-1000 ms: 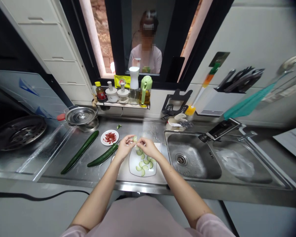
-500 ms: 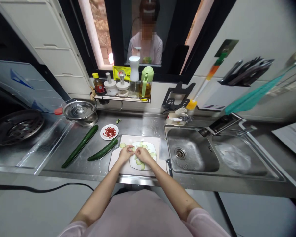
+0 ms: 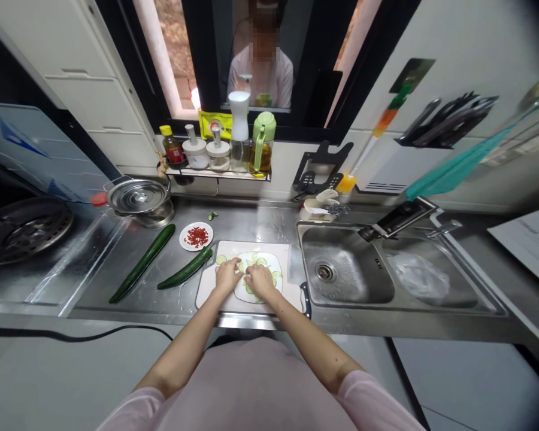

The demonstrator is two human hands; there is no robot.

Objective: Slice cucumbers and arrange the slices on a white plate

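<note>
Looks like we're arranging slices (image 3: pixel 262 261) on the plate (image 3: pixel 275 262), left hand (image 3: pixel 227 275) and right hand (image 3: pixel 259 280) curled over it, can't tell how tight either grip is or if it's got one, so next probably needs a light touch.

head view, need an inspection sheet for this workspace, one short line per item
surface: steel counter, pale cutting board on it
things in use: white plate with cucumber slices, on the board
clutter: long cucumber, shorter cucumber, dish of red bits, green scraps, knife at the board's right
hands: left hand and right hand close together at the plate; grip unclear
cables: black cable below the counter edge
surroundings: sink on the right, window ahead
</note>
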